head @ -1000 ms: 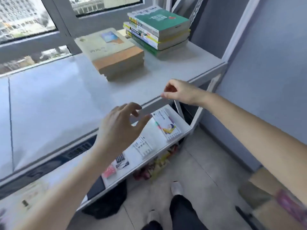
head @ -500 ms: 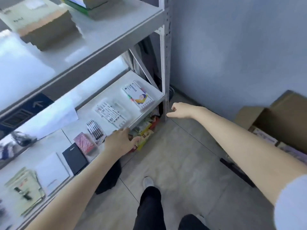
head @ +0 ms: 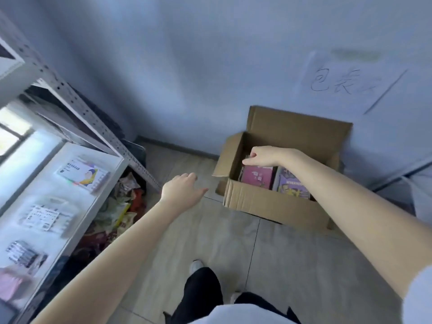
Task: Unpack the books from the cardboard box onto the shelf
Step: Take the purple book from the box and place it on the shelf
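One second on, right hand [head: 264, 156] reaches into cardboard box [head: 268, 204], grip unclear; left hand [head: 182, 190] spread.

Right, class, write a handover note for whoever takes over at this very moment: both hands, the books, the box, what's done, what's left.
Left hand: open, empty, over the floor between grey metal shelf unit and open brown cardboard box.
Right hand: over the box opening, fingertips near a book's top edge; grip unclear.
Pink-covered book and purple-covered book sit in the box.
Done: no shelved books in view. Left: shelve these.
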Demonstrator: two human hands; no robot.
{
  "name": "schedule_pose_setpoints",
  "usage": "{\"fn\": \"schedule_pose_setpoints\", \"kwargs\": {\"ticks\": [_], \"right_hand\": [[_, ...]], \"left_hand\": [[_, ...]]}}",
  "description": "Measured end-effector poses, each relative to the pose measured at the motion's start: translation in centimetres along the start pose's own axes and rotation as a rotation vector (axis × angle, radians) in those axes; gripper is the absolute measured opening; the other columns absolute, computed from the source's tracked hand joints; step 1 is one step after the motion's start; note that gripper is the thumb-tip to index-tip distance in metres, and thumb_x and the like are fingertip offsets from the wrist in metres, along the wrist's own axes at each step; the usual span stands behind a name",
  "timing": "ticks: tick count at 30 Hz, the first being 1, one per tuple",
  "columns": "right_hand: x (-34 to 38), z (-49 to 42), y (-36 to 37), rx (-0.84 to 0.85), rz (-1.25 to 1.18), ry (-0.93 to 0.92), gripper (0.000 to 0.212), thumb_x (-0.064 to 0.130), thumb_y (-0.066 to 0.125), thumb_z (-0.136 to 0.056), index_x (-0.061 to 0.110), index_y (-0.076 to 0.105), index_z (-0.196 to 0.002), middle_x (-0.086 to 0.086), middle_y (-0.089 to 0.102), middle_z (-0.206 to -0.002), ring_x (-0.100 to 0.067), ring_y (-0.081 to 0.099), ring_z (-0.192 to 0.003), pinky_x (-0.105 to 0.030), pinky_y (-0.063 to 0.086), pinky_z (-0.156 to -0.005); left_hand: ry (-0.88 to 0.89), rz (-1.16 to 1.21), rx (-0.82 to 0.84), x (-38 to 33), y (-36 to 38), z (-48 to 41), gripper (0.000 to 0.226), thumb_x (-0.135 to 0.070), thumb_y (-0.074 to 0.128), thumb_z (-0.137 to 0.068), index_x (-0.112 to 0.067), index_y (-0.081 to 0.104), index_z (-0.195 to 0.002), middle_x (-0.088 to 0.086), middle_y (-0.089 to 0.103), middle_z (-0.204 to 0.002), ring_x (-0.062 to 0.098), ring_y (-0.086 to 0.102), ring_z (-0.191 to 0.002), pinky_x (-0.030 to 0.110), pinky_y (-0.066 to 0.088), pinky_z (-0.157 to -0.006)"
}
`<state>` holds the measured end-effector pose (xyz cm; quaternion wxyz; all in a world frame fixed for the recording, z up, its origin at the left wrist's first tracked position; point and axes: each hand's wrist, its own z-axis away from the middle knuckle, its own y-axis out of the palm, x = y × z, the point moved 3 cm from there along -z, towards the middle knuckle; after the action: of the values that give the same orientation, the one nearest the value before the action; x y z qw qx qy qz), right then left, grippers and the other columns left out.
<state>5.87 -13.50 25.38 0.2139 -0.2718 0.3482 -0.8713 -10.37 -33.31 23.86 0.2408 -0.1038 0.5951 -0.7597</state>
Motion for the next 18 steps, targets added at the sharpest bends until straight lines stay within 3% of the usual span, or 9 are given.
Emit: {"fn": "schedule_pose_setpoints", "kwargs": {"ticks": [2, 5, 7, 10, 11, 13, 15, 18], "right_hand": [[-3.5, 0.3, -0.7, 0.000, -0.021, 0.037, 0.056, 0.051, 0.041, -0.093, 0.003, 0.053, -0.118, -0.010, 0.058, -0.110, -0.021, 0.051, -0.087, -0.026, 0.032, -0.057], [-8.6, -0.3, -1.3, 0.024, -0.110, 0.104, 0.046, 0.051, 0.041, -0.094, 0.011, 0.053, -0.111, 0.000, 0.055, -0.096, -0.012, 0.049, -0.077, -0.025, 0.033, -0.060], [-11.8, -1.6, -1.1, 0.042, -0.180, 0.156, 0.033, 0.051, 0.041, -0.094, 0.019, 0.050, -0.094, 0.008, 0.045, -0.080, -0.007, 0.043, -0.068, -0.024, 0.032, -0.058], [-16.6, -3.8, 0.2, 0.076, -0.256, 0.252, 0.032, 0.047, 0.038, -0.096, 0.022, 0.045, -0.078, 0.004, 0.044, -0.077, -0.010, 0.043, -0.069, -0.025, 0.035, -0.060], [-17.9, -4.3, 0.8, 0.099, -0.280, 0.288, 0.034, 0.046, 0.037, -0.097, 0.020, 0.048, -0.078, 0.000, 0.048, -0.079, -0.012, 0.045, -0.071, -0.027, 0.037, -0.063], [-21.0, -5.6, 1.7, 0.152, -0.320, 0.356, 0.038, 0.046, 0.038, -0.097, 0.012, 0.056, -0.100, -0.005, 0.056, -0.098, -0.020, 0.052, -0.088, -0.029, 0.042, -0.073], [-24.1, -6.9, 2.3, 0.150, -0.369, 0.400, 0.052, 0.045, 0.041, -0.095, 0.006, 0.047, -0.130, -0.008, 0.056, -0.120, -0.024, 0.053, -0.105, -0.032, 0.042, -0.084], [-28.2, -8.8, 3.7, 0.119, -0.487, 0.433, 0.057, 0.044, 0.042, -0.095, 0.009, 0.038, -0.140, -0.010, 0.045, -0.143, -0.026, 0.047, -0.123, -0.029, 0.038, -0.091]], "left_hand": [[0.043, 0.026, 0.007, -3.1, 0.3, -2.1, 0.056, -0.061, 0.045, -0.085, -0.021, 0.054, -0.123, 0.000, 0.060, -0.123, 0.023, 0.054, -0.115, 0.036, 0.044, -0.085], [0.123, 0.028, 0.034, -7.4, 1.6, -6.2, 0.054, -0.062, 0.043, -0.085, -0.021, 0.054, -0.118, -0.001, 0.063, -0.117, 0.021, 0.057, -0.108, 0.035, 0.045, -0.077], [0.169, 0.025, 0.074, -10.0, 2.9, -9.2, 0.053, -0.062, 0.042, -0.086, -0.020, 0.055, -0.115, 0.000, 0.063, -0.114, 0.021, 0.057, -0.106, 0.034, 0.044, -0.073], [0.248, 0.011, 0.146, -14.4, 5.0, -13.9, 0.052, -0.062, 0.042, -0.087, -0.019, 0.053, -0.114, 0.000, 0.062, -0.109, 0.021, 0.060, -0.097, 0.030, 0.042, -0.064], [0.270, 0.002, 0.165, -15.7, 5.5, -15.1, 0.052, -0.061, 0.042, -0.087, -0.019, 0.053, -0.115, 0.000, 0.061, -0.109, 0.021, 0.060, -0.096, 0.031, 0.044, -0.063], [0.310, -0.010, 0.204, -18.4, 6.7, -17.9, 0.051, -0.060, 0.042, -0.088, -0.018, 0.053, -0.116, 0.000, 0.062, -0.108, 0.021, 0.059, -0.095, 0.031, 0.048, -0.065], [0.332, -0.003, 0.233, -20.8, 8.2, -20.3, 0.049, -0.056, 0.044, -0.088, -0.018, 0.053, -0.118, 0.001, 0.062, -0.107, 0.021, 0.059, -0.095, 0.032, 0.050, -0.069], [0.334, -0.025, 0.315, -23.4, 11.5, -23.2, 0.050, -0.050, 0.049, -0.086, -0.016, 0.051, -0.123, 0.003, 0.063, -0.108, 0.025, 0.061, -0.097, 0.036, 0.053, -0.076]]}}
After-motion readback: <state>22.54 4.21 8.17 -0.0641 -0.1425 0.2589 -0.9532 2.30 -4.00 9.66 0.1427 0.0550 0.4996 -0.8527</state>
